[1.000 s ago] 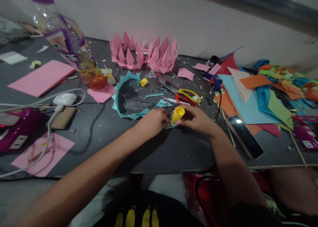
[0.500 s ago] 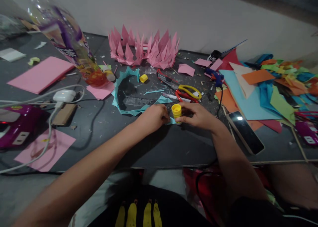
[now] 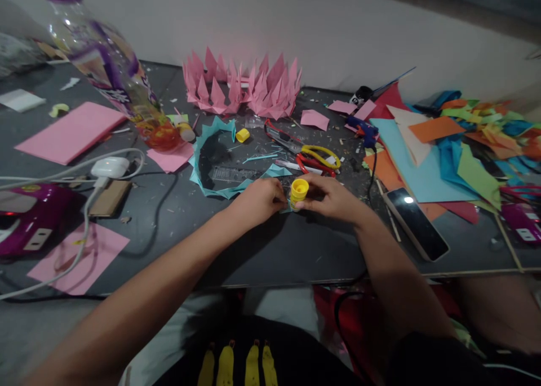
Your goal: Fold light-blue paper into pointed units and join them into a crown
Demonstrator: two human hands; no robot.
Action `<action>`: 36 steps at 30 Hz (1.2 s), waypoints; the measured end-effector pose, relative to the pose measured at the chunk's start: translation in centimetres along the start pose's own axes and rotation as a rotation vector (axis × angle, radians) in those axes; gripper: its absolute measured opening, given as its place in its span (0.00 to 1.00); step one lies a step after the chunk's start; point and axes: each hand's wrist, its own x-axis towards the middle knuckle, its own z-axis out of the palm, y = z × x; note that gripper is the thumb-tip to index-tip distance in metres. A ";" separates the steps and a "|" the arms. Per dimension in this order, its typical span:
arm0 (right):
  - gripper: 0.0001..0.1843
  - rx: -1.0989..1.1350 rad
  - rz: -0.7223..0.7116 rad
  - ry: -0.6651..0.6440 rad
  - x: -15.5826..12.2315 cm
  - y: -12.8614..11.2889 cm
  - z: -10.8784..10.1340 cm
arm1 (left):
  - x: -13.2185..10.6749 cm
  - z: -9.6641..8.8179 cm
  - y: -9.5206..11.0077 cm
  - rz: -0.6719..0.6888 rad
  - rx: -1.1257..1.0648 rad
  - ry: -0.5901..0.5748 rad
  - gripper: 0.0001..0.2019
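Observation:
My right hand [image 3: 332, 196] is closed around a yellow glue stick [image 3: 299, 191], held upright just above the table over the end of a teal folded-paper strip [image 3: 220, 192]. My left hand [image 3: 262, 199] is closed in a pinch on that strip near the glue stick. The strip curves away to the left in an open ring with pointed edges. Inside the ring's opening lies the yellow glue cap [image 3: 242, 135]. The glue stick's lower end and the bit of paper in my left fingertips are partly hidden.
Pink folded-paper crowns [image 3: 243, 90] stand at the back. Scissors [image 3: 319, 156] and a cutter [image 3: 282, 136] lie behind my hands. A tall bottle [image 3: 122, 87] stands at left. At right are a phone [image 3: 416, 223], a glue gun [image 3: 364, 129] and coloured paper [image 3: 418, 160].
The glue stick has shifted slightly left along the strip, closer to my left fingers. My left hand keeps its pinch. The view has tilted a little.

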 end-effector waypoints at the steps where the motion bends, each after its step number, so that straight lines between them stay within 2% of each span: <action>1: 0.14 -0.010 -0.011 -0.001 0.0 0.0 0.0 | 0.0 0.0 0.0 0.001 0.007 0.002 0.06; 6: 0.16 -0.025 0.008 -0.067 0.1 0.1 -0.2 | 0.0 -0.1 0.2 -0.029 0.020 0.001 0.05; 13: 0.14 0.067 0.013 0.058 0.3 1.0 0.2 | 0.1 0.0 0.0 -0.022 -0.004 -0.010 0.04; 20: 0.16 -0.009 0.057 -0.027 0.2 0.6 -0.3 | -0.2 0.0 0.2 -0.010 0.095 0.008 0.08; 22: 0.16 0.011 0.063 0.065 0.0 0.7 -0.8 | -0.3 -0.1 0.4 0.036 0.159 0.005 0.09; 26: 0.16 0.182 -0.036 0.438 -0.1 1.0 -1.8 | -0.4 -0.3 0.4 0.111 0.226 0.010 0.06; 28: 0.16 0.258 -0.077 0.542 0.1 1.2 -2.0 | -0.4 -0.4 0.4 0.115 0.227 0.017 0.05; 31: 0.16 0.305 -0.095 0.570 0.4 1.4 -2.0 | -0.4 -0.5 0.3 0.110 0.219 -0.012 0.05; 36: 0.18 0.299 -0.097 0.567 0.7 1.7 -1.6 | 0.5 -1.0 0.4 0.018 0.219 -0.115 0.13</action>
